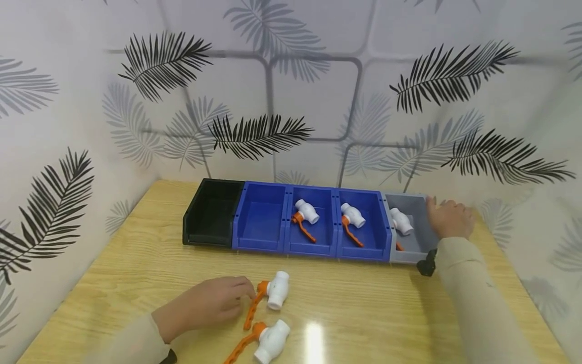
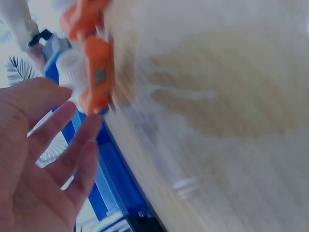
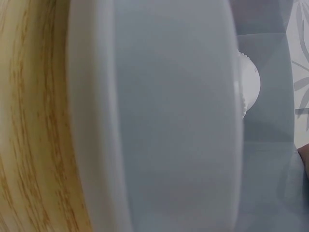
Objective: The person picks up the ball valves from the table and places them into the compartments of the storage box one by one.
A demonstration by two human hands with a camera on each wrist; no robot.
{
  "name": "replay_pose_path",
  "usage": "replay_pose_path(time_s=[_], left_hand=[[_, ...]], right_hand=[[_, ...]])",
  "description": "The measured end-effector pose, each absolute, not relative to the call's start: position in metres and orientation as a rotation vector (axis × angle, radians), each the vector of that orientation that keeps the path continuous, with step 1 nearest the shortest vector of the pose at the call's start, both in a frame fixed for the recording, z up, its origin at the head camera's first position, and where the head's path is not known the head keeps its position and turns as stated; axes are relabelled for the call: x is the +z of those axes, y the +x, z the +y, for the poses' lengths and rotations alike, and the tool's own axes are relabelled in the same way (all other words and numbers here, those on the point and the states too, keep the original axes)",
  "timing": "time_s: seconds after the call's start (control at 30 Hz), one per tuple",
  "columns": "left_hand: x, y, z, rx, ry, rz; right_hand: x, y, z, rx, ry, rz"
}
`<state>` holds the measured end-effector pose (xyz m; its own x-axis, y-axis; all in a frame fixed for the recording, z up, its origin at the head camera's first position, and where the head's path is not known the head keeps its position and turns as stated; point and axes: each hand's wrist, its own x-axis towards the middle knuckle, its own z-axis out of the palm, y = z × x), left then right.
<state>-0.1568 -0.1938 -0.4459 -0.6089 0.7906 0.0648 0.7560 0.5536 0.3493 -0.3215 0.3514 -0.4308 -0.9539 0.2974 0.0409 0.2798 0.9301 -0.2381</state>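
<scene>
My left hand [image 1: 213,303] is over the table beside a white ball valve [image 1: 278,289] with an orange lever handle [image 1: 253,308]. In the left wrist view the fingers [image 2: 82,159] are spread and loosely bent, with fingertips right at the orange handle. A second white ball valve [image 1: 273,341] with an orange handle lies nearer the front. My right hand [image 1: 450,218] grips the right wall of the grey bin [image 1: 420,215], thumb along the inner side, fingers over the outer side. Inside that bin lies another white valve [image 1: 402,221], its orange handle partly hidden.
The grey bin ends a row of joined bins at the back of the table [image 1: 136,263]. Two blue bins [image 1: 324,248] [image 1: 364,253] hold one valve [image 1: 307,211] [image 1: 353,215] each. Further left are another blue bin [image 1: 261,212] and a black bin [image 1: 213,212]. A patterned wall [image 1: 313,167] stands behind.
</scene>
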Motion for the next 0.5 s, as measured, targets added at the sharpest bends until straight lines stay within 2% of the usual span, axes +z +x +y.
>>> replay_pose_path(time_s=[0.23, 0.5], left_hand=[[-0.453, -0.142, -0.192, 0.485, 1.493, 2.588], [-0.455, -0.139, -0.189, 0.569, 1.45, 2.577]], right_hand=[[-0.435, -0.323, 0.354, 0.343, -0.455, -3.017], [-0.439, -0.326, 0.357, 0.31, -0.454, -3.011]])
